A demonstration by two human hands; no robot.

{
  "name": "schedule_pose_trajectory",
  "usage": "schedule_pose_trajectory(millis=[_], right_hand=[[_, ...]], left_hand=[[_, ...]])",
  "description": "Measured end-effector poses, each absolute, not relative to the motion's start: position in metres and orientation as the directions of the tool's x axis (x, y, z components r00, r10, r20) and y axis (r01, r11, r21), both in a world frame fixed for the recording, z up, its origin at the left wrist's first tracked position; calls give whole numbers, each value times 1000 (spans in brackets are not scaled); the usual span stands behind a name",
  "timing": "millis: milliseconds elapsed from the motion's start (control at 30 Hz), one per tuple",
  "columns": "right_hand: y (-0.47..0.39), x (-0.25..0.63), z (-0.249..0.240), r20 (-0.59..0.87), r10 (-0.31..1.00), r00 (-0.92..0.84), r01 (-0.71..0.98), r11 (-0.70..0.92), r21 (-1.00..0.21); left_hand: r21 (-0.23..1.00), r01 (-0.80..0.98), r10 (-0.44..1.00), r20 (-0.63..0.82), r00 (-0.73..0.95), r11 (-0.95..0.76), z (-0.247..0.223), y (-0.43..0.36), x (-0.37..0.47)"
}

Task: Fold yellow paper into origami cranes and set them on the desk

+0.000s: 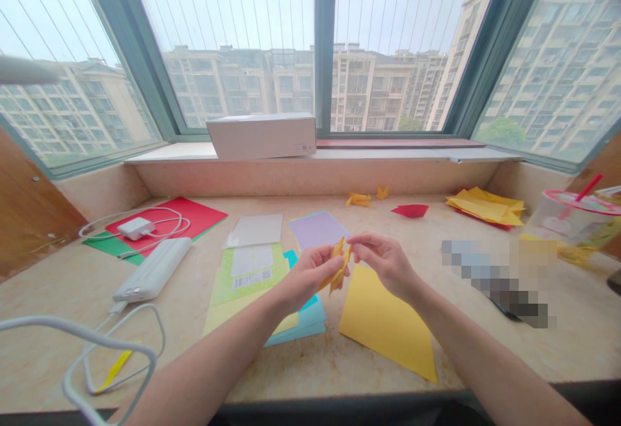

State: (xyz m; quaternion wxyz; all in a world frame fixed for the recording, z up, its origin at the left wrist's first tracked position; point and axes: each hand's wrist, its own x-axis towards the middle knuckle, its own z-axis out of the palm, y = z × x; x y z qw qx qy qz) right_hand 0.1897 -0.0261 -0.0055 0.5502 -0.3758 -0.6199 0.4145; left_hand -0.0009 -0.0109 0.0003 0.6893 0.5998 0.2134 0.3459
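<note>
Folded paper (334,282), yellow, held above the surface (582,342): the left hand's (314,269) fingers grip its body, the right hand's (383,258) pinch its edge. It looks largely shaped. Two yellow pieces (359,200) beyond seem done; the sheet (388,322) below lies unfolded.

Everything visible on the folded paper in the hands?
The folded paper is yellow-orange, in several layers, with pointed tips above and below. The left hand holds it between thumb and fingers, tilted, above the counter. The right hand has fingertips at the paper's upper right edge; whether they pinch it is unclear.
</note>
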Motion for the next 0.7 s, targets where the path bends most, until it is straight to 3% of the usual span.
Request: schedule_pose_trajectory(millis=[367, 700], right_hand=[[-26, 191, -2, 340, 926, -164, 82, 356, -931], [-30, 191, -3, 438, 890, -126, 198, 455, -868]], left_hand=[[986, -163, 754, 84, 651, 31, -2, -9, 0], [992, -129, 738, 87, 670, 1, -1, -10, -2]])
